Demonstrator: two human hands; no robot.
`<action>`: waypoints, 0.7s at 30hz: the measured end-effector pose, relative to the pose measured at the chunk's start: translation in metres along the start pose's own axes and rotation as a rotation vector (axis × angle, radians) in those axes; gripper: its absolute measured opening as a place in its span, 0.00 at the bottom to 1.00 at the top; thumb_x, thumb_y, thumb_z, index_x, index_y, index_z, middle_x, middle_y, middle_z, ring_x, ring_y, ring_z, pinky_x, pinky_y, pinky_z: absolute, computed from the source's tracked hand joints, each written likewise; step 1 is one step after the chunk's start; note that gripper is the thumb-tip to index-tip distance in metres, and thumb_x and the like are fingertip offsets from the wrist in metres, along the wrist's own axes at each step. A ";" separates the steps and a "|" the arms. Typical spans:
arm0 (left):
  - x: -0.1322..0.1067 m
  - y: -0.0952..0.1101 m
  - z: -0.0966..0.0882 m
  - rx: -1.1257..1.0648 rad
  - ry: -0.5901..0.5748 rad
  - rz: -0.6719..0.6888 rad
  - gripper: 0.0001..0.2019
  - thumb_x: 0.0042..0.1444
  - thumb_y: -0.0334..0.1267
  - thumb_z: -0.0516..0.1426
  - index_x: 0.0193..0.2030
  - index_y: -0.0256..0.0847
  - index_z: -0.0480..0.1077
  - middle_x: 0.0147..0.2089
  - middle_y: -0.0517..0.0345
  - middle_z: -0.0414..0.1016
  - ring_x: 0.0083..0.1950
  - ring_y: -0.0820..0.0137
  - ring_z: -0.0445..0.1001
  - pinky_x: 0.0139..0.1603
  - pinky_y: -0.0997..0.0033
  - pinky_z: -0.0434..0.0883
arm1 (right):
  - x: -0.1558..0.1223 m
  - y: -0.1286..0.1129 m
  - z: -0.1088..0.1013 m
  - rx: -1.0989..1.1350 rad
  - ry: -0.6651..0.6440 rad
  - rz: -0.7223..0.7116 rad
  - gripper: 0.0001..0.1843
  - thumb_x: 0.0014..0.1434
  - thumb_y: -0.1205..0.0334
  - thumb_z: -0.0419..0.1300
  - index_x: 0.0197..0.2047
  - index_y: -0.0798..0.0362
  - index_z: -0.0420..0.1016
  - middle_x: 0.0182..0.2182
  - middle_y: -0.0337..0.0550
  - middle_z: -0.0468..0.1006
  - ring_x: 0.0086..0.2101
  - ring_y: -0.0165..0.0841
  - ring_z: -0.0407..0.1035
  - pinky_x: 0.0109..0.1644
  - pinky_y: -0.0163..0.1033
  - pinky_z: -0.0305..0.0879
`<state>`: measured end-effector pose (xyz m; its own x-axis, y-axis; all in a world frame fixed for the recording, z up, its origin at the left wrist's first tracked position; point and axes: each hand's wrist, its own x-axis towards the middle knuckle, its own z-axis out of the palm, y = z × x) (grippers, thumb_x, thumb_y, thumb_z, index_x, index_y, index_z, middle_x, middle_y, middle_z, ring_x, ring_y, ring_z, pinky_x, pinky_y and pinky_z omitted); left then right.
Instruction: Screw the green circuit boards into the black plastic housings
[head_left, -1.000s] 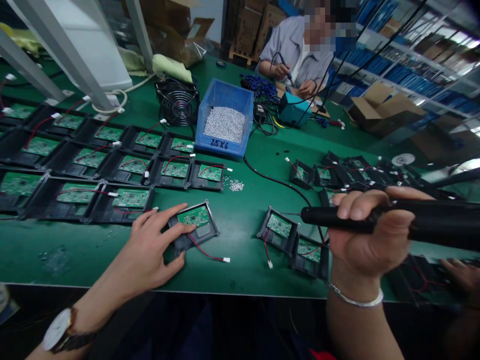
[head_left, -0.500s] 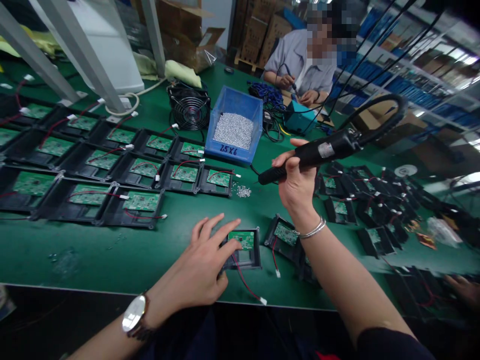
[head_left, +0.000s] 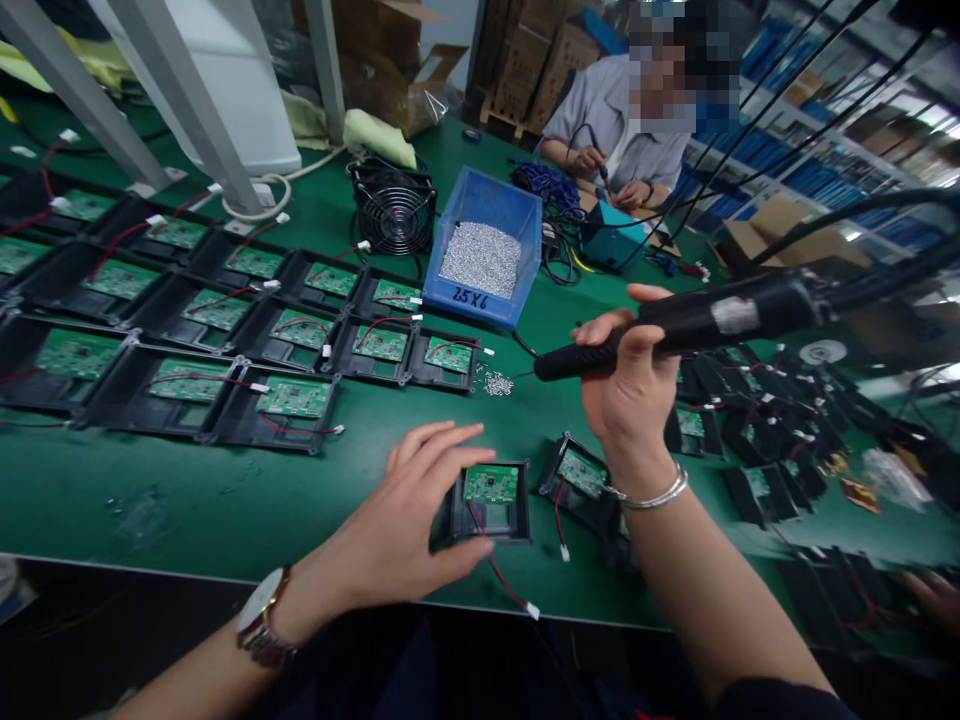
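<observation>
My right hand (head_left: pixel 630 380) is wrapped round a black electric screwdriver (head_left: pixel 675 325), held nearly level. Its thin bit points left at a small pile of screws (head_left: pixel 498 384) on the green bench. Fingers apart, my left hand (head_left: pixel 420 500) is beside a black plastic case (head_left: pixel 523 530), the thumb near its lower left edge. Inside that case lies a green circuit board (head_left: pixel 491 484), with a red and black wire running out to a white connector (head_left: pixel 532 610). Another black case (head_left: pixel 551 480) with a board sits tilted to the right, partly hidden by my right forearm.
Rows of black cases (head_left: pixel 214 425) with boards fill the left of the bench. Behind the screw pile stands a blue bin (head_left: pixel 480 306) of screws, next to a fan (head_left: pixel 394 205). More cases (head_left: pixel 757 490) lie at right. A co-worker (head_left: pixel 619 130) sits across the bench.
The screwdriver has moved right in the picture and its bit now points at the screw pile. My left hand's fingers have lifted off the board, and its thumb has spread away.
</observation>
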<state>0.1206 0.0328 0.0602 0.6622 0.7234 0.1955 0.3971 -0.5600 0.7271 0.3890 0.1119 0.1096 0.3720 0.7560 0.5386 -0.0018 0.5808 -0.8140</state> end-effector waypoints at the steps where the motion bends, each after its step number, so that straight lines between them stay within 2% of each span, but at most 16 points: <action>1: 0.003 0.000 0.002 -0.005 0.078 -0.067 0.31 0.65 0.47 0.69 0.72 0.50 0.70 0.76 0.45 0.74 0.77 0.46 0.66 0.74 0.36 0.69 | -0.002 -0.009 0.001 0.011 -0.005 -0.005 0.30 0.55 0.31 0.77 0.52 0.38 0.79 0.26 0.28 0.75 0.30 0.31 0.70 0.46 0.43 0.74; 4: 0.013 0.002 0.009 -0.016 0.262 -0.286 0.23 0.69 0.51 0.67 0.67 0.51 0.74 0.66 0.50 0.82 0.68 0.49 0.73 0.67 0.40 0.71 | -0.011 -0.038 0.006 0.039 -0.029 0.011 0.29 0.56 0.31 0.76 0.52 0.37 0.80 0.26 0.29 0.72 0.29 0.32 0.69 0.47 0.44 0.75; 8: 0.025 0.007 0.013 -0.061 0.305 -0.380 0.18 0.70 0.53 0.66 0.63 0.54 0.78 0.63 0.55 0.84 0.65 0.49 0.74 0.63 0.42 0.70 | -0.024 -0.070 0.015 0.085 -0.030 0.104 0.28 0.54 0.29 0.75 0.50 0.35 0.81 0.25 0.29 0.68 0.28 0.32 0.68 0.46 0.43 0.76; 12: 0.029 0.012 0.013 -0.062 0.339 -0.382 0.13 0.70 0.51 0.66 0.58 0.56 0.80 0.59 0.59 0.86 0.64 0.50 0.75 0.65 0.40 0.67 | -0.034 -0.088 0.024 0.153 -0.004 0.149 0.26 0.56 0.31 0.75 0.48 0.38 0.83 0.24 0.29 0.65 0.27 0.31 0.65 0.43 0.42 0.75; 15: 0.030 0.013 0.012 -0.088 0.380 -0.340 0.06 0.73 0.47 0.64 0.50 0.54 0.82 0.55 0.61 0.88 0.62 0.53 0.76 0.66 0.42 0.66 | -0.037 -0.094 0.026 0.140 -0.017 0.149 0.23 0.58 0.32 0.73 0.47 0.37 0.83 0.24 0.30 0.62 0.27 0.31 0.63 0.41 0.42 0.75; 18: 0.031 0.015 0.010 -0.098 0.405 -0.289 0.05 0.73 0.44 0.64 0.43 0.51 0.82 0.52 0.61 0.88 0.59 0.55 0.77 0.66 0.44 0.67 | -0.039 -0.098 0.022 0.123 -0.018 0.152 0.23 0.59 0.30 0.72 0.47 0.37 0.83 0.23 0.30 0.60 0.26 0.32 0.62 0.42 0.42 0.75; 21: 0.031 0.016 0.008 -0.048 0.411 -0.228 0.04 0.71 0.42 0.66 0.43 0.52 0.84 0.52 0.60 0.88 0.60 0.55 0.76 0.63 0.44 0.67 | -0.039 -0.102 0.017 0.100 -0.025 0.166 0.22 0.59 0.29 0.71 0.46 0.35 0.83 0.23 0.29 0.59 0.26 0.32 0.62 0.43 0.43 0.77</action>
<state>0.1522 0.0428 0.0731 0.2514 0.9310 0.2646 0.4666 -0.3560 0.8097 0.3585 0.0283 0.1757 0.3354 0.8506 0.4049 -0.1541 0.4736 -0.8672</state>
